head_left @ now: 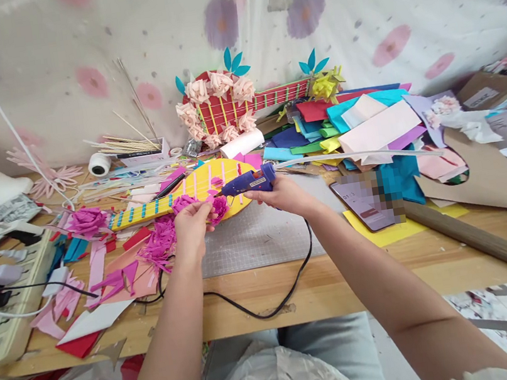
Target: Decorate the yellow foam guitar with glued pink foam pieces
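My right hand (281, 194) is wrapped round a blue hot glue gun (248, 182), its nozzle pointing left. A long clear glue stick (348, 155) sticks out of the gun's back. My left hand (195, 223) pinches at magenta crepe paper close to the nozzle; the fingers partly hide the piece. Beneath both hands lies a yellow guitar-shaped cutout (201, 177) with pink strings, blue bands on its neck and magenta paper flowers. One magenta flower (88, 222) sits at the neck's left end. A bunch of magenta paper flowers (159, 245) lies by my left wrist.
A grey cutting mat (252, 247) lies under the cutout, with the gun's black cord (272, 315) looping in front. A red paper guitar (245, 102) stands behind. Folded coloured paper (366, 113), a phone (363, 202) and a wooden stick (480, 238) are right; a power strip (24, 284) is left.
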`<state>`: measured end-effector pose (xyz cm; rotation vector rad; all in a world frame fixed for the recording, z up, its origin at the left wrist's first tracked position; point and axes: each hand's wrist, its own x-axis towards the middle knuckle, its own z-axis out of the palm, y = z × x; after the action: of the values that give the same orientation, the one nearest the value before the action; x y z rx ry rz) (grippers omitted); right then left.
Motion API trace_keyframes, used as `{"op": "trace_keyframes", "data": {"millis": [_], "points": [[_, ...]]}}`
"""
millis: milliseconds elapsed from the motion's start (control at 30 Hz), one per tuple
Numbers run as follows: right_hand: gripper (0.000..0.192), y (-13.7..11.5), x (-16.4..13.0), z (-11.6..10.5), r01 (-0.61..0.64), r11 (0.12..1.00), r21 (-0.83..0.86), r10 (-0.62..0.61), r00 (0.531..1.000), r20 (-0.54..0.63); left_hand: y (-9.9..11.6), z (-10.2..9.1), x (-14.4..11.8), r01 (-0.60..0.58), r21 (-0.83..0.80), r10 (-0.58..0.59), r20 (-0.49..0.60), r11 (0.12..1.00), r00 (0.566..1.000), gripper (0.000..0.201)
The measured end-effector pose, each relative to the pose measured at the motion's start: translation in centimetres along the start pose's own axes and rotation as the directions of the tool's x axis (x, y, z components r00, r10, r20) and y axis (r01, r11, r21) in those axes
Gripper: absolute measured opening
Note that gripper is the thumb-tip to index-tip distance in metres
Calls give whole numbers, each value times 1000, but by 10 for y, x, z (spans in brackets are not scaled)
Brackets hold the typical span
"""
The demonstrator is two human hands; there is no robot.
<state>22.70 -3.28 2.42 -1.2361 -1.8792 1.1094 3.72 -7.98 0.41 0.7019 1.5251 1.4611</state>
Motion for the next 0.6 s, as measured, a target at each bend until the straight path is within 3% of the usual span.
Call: {"op": "trace_keyframes", "data": {"millis": [600], "points": [[38, -4, -1, -1, 16, 999, -29, -16, 1000, 4, 0, 0, -1, -27, -16, 27, -11, 1000, 1000, 26]]}}
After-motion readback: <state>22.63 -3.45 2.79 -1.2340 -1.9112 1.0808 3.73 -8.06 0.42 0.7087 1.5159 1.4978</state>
